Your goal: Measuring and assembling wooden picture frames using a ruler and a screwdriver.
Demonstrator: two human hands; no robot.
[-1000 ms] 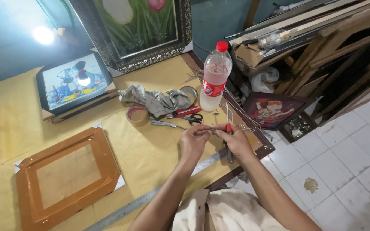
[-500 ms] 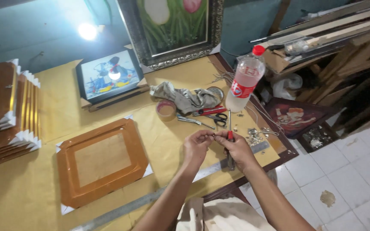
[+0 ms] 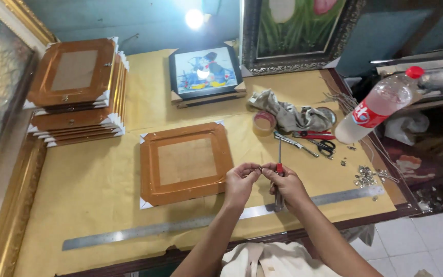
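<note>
Right now both hands meet over the yellow-papered table (image 3: 93, 174), just in front of the person's body. Left hand (image 3: 240, 182) has thumb and forefinger pressed together on a tiny metal piece (image 3: 259, 167), too small to identify, held up between the two hands. Right hand (image 3: 285, 185) is curled tight around a screwdriver (image 3: 279, 166) with a red collar, its thin shaft pointing up and away, fingertips reaching in to that same small piece. So the piece sits in the air above the paper, just right of the wooden frame (image 3: 185, 162) lying face down with white corner guards. A long steel ruler (image 3: 190, 223) stretches across the near edge, passing under the hands.

Further back, a roll of tape (image 3: 263, 122) stands beside a crumpled grey rag (image 3: 293, 115), with scissors (image 3: 325, 146) and red-handled pliers (image 3: 314, 136) just right of it. A plastic bottle (image 3: 378, 105) with a red cap leans at the table's right side, and a scatter of small metal fittings (image 3: 365, 177) lies near the ruler's far end. At far left a stack of frames (image 3: 75, 92) rests well apart from the hands, and a small black-framed picture (image 3: 206, 71) leans at the back.
</note>
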